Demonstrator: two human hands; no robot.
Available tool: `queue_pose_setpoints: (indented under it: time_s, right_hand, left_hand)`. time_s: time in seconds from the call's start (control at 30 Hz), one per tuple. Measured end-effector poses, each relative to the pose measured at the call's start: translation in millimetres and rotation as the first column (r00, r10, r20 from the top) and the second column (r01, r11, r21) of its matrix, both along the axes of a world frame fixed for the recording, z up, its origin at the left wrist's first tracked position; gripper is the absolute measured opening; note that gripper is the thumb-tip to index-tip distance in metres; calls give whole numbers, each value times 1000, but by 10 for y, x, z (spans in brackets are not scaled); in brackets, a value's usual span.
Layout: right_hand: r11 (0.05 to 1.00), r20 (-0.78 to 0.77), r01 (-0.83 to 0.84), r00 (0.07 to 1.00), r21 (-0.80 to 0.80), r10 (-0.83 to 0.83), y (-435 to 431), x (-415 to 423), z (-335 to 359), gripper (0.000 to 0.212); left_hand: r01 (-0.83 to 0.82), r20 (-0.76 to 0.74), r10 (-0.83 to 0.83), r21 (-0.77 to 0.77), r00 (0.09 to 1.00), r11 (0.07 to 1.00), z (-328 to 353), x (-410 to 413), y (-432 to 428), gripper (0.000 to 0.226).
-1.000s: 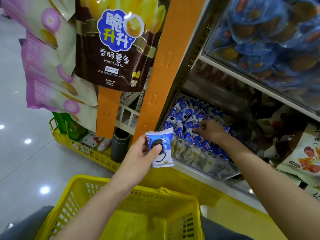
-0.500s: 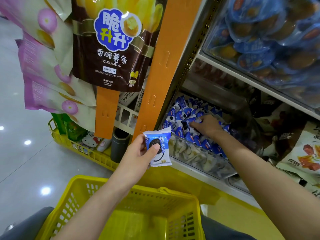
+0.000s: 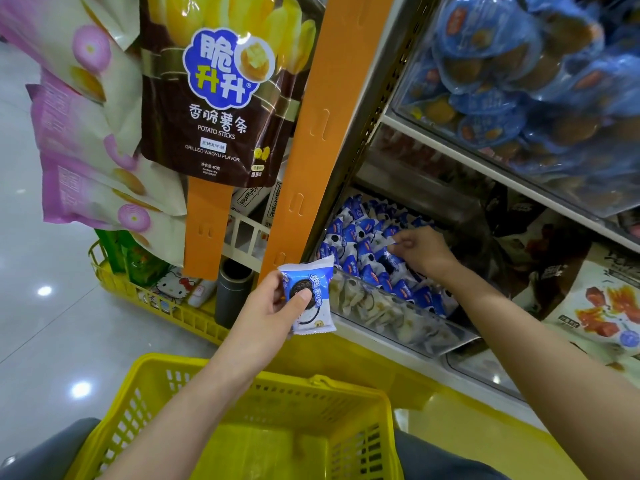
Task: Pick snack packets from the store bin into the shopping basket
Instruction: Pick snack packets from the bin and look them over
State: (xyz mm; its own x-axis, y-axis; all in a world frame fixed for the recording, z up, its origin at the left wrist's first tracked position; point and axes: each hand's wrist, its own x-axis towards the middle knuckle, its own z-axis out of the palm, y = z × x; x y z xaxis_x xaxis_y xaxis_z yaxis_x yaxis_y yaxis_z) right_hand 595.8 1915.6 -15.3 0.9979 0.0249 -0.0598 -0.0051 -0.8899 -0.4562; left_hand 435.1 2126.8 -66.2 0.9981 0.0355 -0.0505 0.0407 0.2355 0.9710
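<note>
Head: left hand (image 3: 268,311) grips packet (image 3: 311,284) beside bin (image 3: 398,318).

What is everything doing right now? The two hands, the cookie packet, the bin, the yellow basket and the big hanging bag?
left hand: grips the cookie packet.
cookie packet: sealed, upright, not yet in the yellow basket.
right hand: inside the bin, pinching the edge of a bin packet.
bin: heaped with blue and white packets.
yellow basket: below the hands, no packet showing inside.
potato sticks bag: hanging, sealed.
</note>
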Motion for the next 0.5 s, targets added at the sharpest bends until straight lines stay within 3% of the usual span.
queue_pose_setpoints:
  time_s: [0.1,0.2,0.27,0.37,0.43,0.5]
  right_hand:
    - [988,204,14,978,155,-46,30,-91,68,18]
    - [978,480,-77,877,196,-27,95,-249,238,19]
    - [960,550,-125,835,252,-35,170,-376,357,17]
    - [848,414,-166,907,503,-69,306,-611,445,7]
    - [771,241,-182,970,610,38,382,-821,425,8]
    - [756,128,-213,977,619,171,454,-1034,345,10]
  left_hand:
    - [3,5,-3,-12,1000,1000,13,-3,-12,20]
    - [-22,26,22,-17,999,1000,18,-9,-16,16]
    - [-19,37,21,-53,999,998,19,-16,-11,16]
    - [45,51,-37,-167,998,985,18,-32,-2,27]
    - [88,65,-74,-247,995,965,17,-46,-6,34]
    - [130,61,-117,-313,991,941,13,-65,-12,36]
